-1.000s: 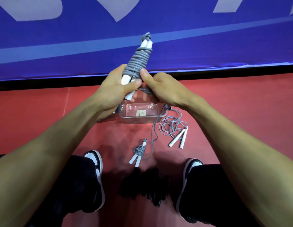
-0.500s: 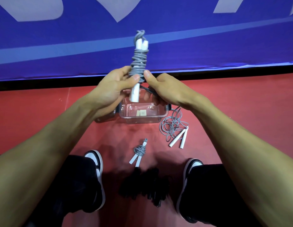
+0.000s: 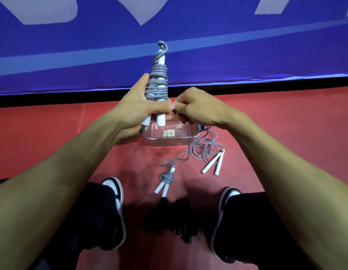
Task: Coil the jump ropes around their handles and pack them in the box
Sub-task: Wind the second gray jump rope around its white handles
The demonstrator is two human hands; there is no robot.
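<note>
Box (image 3: 170, 141) far side hidden behind hands; right hand (image 3: 196, 108) fingertips' hold unclear.

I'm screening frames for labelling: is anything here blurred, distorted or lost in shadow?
Head view: wide-angle lens bows the blue banner edge; the coiled rope in the left hand is sharp; the black pile between the shoes is dark and smeared, unreadable; the clear box shows faint glare.

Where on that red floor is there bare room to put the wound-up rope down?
Bare red floor lies left of the clear box, beyond the left hand, and on the far right past the loose rope. It is crowded between the shoes, where the small coiled rope and a dark pile lie.
</note>
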